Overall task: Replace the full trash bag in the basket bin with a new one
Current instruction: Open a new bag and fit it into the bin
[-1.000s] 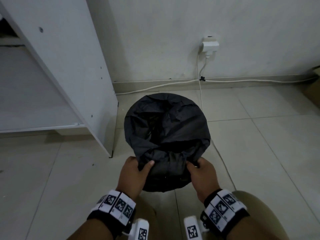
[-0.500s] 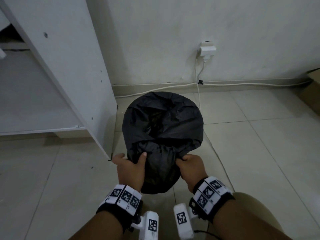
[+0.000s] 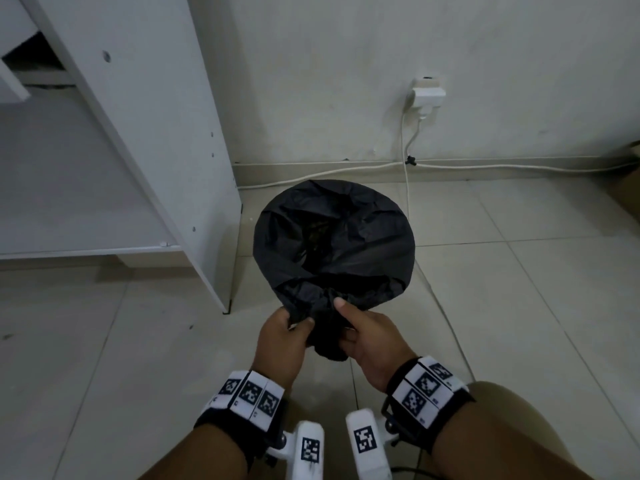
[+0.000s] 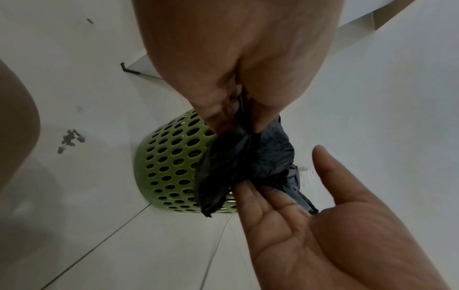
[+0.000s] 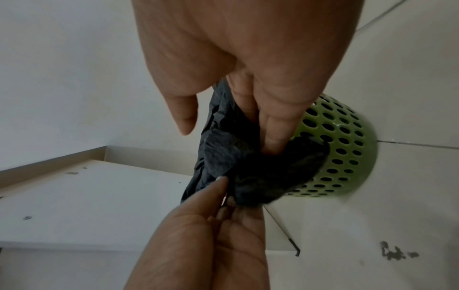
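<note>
A black trash bag (image 3: 332, 244) covers the green perforated basket bin (image 4: 168, 162) on the tiled floor; in the head view the bin is hidden under the bag. The bag's near edge is bunched into a wad between my hands. My left hand (image 3: 284, 336) pinches this wad from the left, with thumb and fingers closed on the plastic (image 4: 248, 162). My right hand (image 3: 367, 336) grips it from the right, thumb on top and fingers underneath. In the right wrist view my right fingers (image 5: 273, 127) dig into the bag (image 5: 236, 157) beside the bin (image 5: 347, 149).
A white cabinet (image 3: 166, 161) stands just left of the bin. On the wall behind is a socket with a plug (image 3: 427, 95); its white cable (image 3: 446, 317) runs down past the bin's right side. My knee (image 3: 519, 420) is at lower right. Dirt specks (image 4: 70, 138) lie on the floor.
My hands have come together from either side of the bin's near rim. The bag's near edge is now gathered into one bunch between them, lifted towards me.
</note>
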A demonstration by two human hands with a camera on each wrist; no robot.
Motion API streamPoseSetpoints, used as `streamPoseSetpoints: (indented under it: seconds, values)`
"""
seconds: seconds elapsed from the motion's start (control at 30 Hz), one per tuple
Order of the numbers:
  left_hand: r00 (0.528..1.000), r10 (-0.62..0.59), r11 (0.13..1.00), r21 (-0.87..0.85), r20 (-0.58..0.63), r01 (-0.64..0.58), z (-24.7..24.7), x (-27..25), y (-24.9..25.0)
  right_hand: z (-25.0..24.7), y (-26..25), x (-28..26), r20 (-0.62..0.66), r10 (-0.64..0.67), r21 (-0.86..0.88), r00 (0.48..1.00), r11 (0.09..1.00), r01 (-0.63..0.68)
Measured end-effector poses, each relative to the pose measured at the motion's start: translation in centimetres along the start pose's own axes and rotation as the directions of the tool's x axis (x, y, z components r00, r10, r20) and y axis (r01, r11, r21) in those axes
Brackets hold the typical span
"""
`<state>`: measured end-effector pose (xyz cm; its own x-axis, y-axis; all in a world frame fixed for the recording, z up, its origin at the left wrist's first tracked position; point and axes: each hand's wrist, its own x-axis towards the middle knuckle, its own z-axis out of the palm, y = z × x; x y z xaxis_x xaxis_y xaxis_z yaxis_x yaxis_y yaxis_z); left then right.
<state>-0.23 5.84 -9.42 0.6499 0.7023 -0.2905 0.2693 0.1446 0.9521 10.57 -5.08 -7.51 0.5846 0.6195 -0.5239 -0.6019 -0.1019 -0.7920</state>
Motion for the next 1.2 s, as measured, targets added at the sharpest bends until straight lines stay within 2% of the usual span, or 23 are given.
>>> streamPoseSetpoints:
  seconds: [0.1, 0.2, 0.33, 0.47, 0.63, 0.73, 0.87, 0.97, 1.07, 1.1, 1.2]
  values:
    - [0.986, -0.142, 0.944, -0.289, 0.085, 0.161, 0.4, -0.3, 0.2, 0.4, 0.2, -0.2, 0.084, -0.022, -0.002, 0.996, 1.0, 0.022]
    - [0.984, -0.148, 0.909, -0.378, 0.102, 0.176, 0.9, -0.4, 0.6, 1.0, 0.5, -0.2, 0.062, -0.048, -0.087, 0.997, 0.995, 0.054]
    - [0.964, -0.246, 0.831, -0.49, 0.1, 0.263, 0.7, -0.4, 0.8, 1.2, 0.5, -0.1, 0.008, -0.048, -0.054, 0.999, 0.997, 0.049]
    - [0.974, -0.211, 0.903, -0.365, 0.08, 0.226, 0.6, -0.3, 0.5, 0.6, 0.9, -0.1, 0.084, -0.09, -0.141, 0.992, 0.985, 0.102]
    - [0.979, -0.175, 0.938, -0.282, 0.108, 0.199, 1.2, -0.9, 0.3, 0.1, 1.2, -0.2, 0.191, -0.083, -0.256, 0.978, 0.958, 0.132]
    - [0.969, -0.195, 0.948, -0.226, 0.15, 0.226, 1.2, -0.6, 0.6, 0.0, 1.0, -0.2, 0.202, -0.089, -0.355, 0.975, 0.922, 0.157]
    - [0.943, -0.234, 0.955, -0.128, 0.235, 0.269, 0.9, -0.4, 1.6, -0.4, 1.0, -0.2, 0.164, -0.102, -0.347, 0.981, 0.925, 0.154]
    - [0.97, -0.182, 0.98, -0.054, 0.16, 0.192, 0.9, -0.3, 1.6, -0.4, 1.2, 0.1, 0.082, -0.127, -0.41, 0.988, 0.9, 0.15]
    - [0.983, -0.182, 0.978, -0.1, 0.025, 0.183, 0.8, -0.1, 1.1, -1.0, 1.3, 0.6, 0.068, -0.26, -0.644, 0.963, 0.726, 0.241]
    - [0.977, -0.211, 0.966, -0.15, 0.007, 0.21, 0.8, 0.0, 1.0, -1.3, 1.3, 0.8, 0.064, -0.288, -0.666, 0.956, 0.701, 0.256]
    - [0.964, -0.267, 0.934, -0.248, -0.003, 0.258, 0.8, 0.4, 1.2, -1.9, 1.2, 0.8, 0.016, -0.264, -0.666, 0.964, 0.717, 0.207]
